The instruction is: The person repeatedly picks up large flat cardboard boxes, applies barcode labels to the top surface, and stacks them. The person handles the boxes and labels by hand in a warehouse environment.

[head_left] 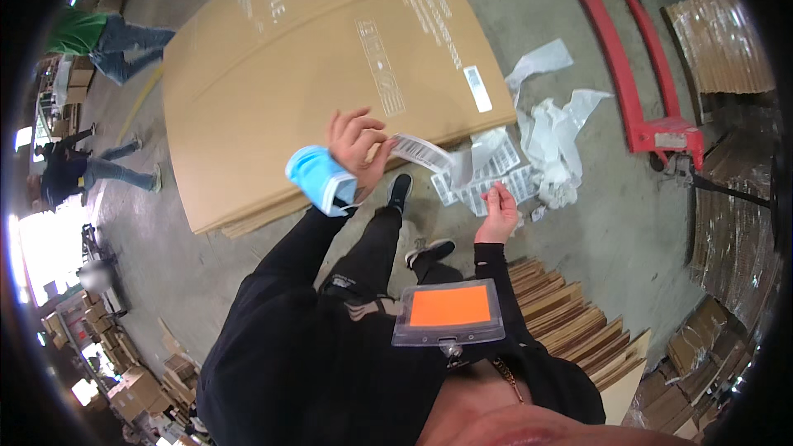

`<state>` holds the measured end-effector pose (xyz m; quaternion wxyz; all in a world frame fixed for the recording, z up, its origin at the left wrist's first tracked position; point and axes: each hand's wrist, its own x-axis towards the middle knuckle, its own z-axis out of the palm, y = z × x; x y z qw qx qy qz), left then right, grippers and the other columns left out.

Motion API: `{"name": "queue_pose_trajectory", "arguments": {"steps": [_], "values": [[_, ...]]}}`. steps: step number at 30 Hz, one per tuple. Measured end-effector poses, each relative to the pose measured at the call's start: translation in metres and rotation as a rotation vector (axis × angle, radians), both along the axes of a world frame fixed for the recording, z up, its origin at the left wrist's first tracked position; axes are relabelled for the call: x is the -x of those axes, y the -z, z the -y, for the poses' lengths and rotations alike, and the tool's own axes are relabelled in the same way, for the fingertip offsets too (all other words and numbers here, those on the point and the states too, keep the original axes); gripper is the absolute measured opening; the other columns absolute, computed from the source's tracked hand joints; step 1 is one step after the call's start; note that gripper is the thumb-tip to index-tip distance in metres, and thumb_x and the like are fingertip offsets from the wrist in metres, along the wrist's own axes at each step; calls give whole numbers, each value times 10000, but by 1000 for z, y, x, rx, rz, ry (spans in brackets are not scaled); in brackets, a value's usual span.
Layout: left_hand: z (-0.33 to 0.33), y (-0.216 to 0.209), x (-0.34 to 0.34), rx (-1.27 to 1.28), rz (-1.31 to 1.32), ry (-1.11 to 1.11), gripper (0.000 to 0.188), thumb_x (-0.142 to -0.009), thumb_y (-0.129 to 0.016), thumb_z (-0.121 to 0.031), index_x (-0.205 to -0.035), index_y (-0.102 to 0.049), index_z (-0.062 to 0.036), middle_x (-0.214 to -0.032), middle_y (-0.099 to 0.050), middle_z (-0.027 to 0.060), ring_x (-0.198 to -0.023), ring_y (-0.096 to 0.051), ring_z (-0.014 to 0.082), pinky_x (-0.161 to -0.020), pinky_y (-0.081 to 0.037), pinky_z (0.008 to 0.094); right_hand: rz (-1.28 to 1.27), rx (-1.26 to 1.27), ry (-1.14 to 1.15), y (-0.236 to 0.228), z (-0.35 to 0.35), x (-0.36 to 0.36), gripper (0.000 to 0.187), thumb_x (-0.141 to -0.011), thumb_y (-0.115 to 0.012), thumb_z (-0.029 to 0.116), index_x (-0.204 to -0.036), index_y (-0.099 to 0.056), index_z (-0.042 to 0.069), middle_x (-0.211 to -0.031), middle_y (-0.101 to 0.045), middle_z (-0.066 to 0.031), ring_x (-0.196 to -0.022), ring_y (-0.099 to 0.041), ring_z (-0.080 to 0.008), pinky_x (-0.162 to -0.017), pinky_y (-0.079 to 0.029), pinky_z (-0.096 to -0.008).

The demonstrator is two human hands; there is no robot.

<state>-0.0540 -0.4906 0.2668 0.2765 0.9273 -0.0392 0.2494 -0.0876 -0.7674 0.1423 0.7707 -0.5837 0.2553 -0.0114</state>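
Over the near edge of a large flat cardboard box (289, 99), my left hand (359, 149) pinches one end of a white barcode label (423, 151). The label curves away toward a strip of label sheets (500, 167) printed with barcodes. My right hand (499, 213) is closed on the near edge of that strip. A blue face mask (318, 180) hangs around my left wrist. Another white label (477, 88) is stuck on the box near its right edge.
Crumpled white backing paper (560, 149) lies on the floor beside the box. A red pallet jack (628, 83) stands at the right. Stacked flat cardboard (570, 314) is near my right arm. Two people, one in a green shirt (78, 33), are at the far left.
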Motion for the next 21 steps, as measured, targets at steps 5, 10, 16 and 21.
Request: {"name": "queue_pose_trajectory", "arguments": {"steps": [5, 10, 16, 21], "values": [[-45, -119, 16, -277, -57, 141, 155, -730, -798, -173, -745, -651, -122, -1022, -629, 35, -1218, -526, 306, -1089, -239, 634, 437, 356, -359, -107, -41, -40, 292, -818, -732, 22, -1101, -660, 8, -982, -646, -49, -932, -605, -154, -864, -481, -301], [-97, -153, 31, -361, -126, 214, 151, -787, -717, -271, -799, -665, -130, -1077, -609, 41, -1308, -452, 280, -1131, -165, 661, 951, 768, -759, -234, -159, -71, 349, -725, -802, 123, -1053, -691, 78, -972, -651, -75, -1001, -605, -260, -1024, -384, -453], [-186, -150, 9, -335, -101, 230, 86, -763, -687, -209, -802, -658, -139, -1084, -599, 41, -1318, -444, 282, -1141, -136, 672, 1031, 889, -865, -244, -276, -94, 173, -737, -771, 158, -885, -690, 120, -909, -623, -46, -1002, -585, -236, -1034, -347, -498], [-254, -140, -8, -328, -171, 179, 64, -760, -632, -204, -750, -628, -141, -1094, -599, 46, -1319, -439, 281, -1144, -150, 659, 1102, 931, -904, -225, -348, -113, 123, -719, -760, 97, -792, -663, 111, -839, -612, -35, -968, -603, -224, -1024, -356, -508]]}}
